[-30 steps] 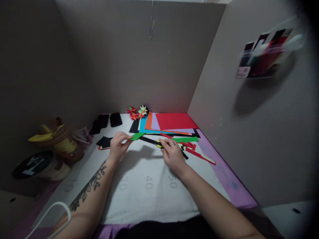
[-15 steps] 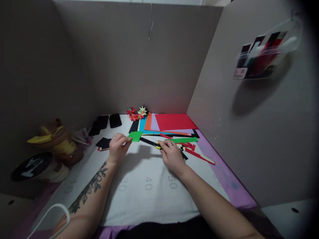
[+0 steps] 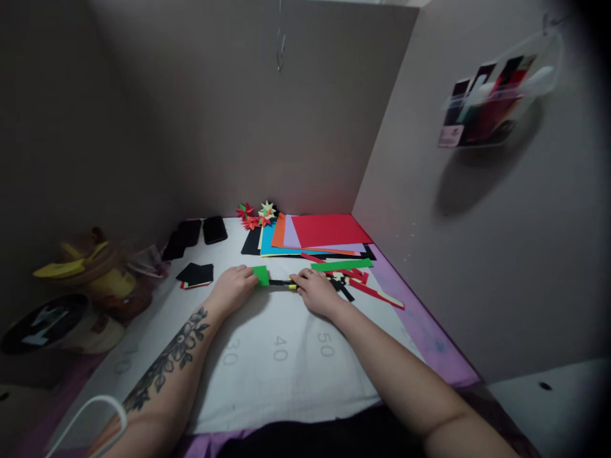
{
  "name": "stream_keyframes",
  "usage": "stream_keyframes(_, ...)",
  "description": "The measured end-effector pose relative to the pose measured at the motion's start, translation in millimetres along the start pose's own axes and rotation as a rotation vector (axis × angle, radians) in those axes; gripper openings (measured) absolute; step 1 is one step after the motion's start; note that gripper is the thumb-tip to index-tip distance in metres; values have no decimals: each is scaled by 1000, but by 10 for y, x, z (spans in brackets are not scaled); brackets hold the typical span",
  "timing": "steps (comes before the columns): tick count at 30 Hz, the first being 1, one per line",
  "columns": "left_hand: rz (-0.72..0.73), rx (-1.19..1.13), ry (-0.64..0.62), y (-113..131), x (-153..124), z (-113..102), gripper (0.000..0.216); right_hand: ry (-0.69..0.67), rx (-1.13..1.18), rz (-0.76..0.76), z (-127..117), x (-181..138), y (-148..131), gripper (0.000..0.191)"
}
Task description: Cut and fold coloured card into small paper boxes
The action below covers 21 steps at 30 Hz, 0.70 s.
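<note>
A green piece of paper (image 3: 261, 275) is held at its left edge in the closed fingers of my left hand (image 3: 235, 286), low at the white work surface. My right hand (image 3: 317, 291) is closed around the handle of a pair of scissors (image 3: 278, 283) with dark blades and yellow on the grip. The blades point left, and their tips reach the right edge of the green paper; I cannot tell whether they touch it. Left of my left hand lies a small stack of cut paper (image 3: 195, 274), black on top. Beyond my right hand is a long green paper strip (image 3: 342, 264).
Red, cream and black offcuts (image 3: 377, 294) lie right of my right hand. Behind are coloured sheets (image 3: 329, 230), folded paper stars (image 3: 251, 216) and dark flat objects (image 3: 214, 229). Containers (image 3: 62, 321) stand at the left. A clear pouch (image 3: 491, 105) hangs on the right wall.
My left hand has lowered the green paper and turned it toward the surface. The scissors have moved slightly down and swung level, with their tips now against or near the paper's edge.
</note>
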<state>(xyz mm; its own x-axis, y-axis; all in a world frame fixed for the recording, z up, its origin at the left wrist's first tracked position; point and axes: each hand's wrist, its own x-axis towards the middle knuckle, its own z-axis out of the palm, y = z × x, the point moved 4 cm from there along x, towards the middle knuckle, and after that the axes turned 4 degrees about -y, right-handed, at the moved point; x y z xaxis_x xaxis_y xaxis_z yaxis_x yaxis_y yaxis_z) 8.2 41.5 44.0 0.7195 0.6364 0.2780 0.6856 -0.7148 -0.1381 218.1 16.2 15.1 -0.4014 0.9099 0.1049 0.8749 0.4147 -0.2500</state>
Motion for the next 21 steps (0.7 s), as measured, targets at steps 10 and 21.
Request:
stream_keyframes(10, -228, -416, -263, -103, 12, 276, 27, -80, -92, -77, 27, 83, -2, 40)
stream_keyframes(21, -351, -265, -424, -281, 245, 450, 38, -102, -190, -135, 84, 185, -217, 41)
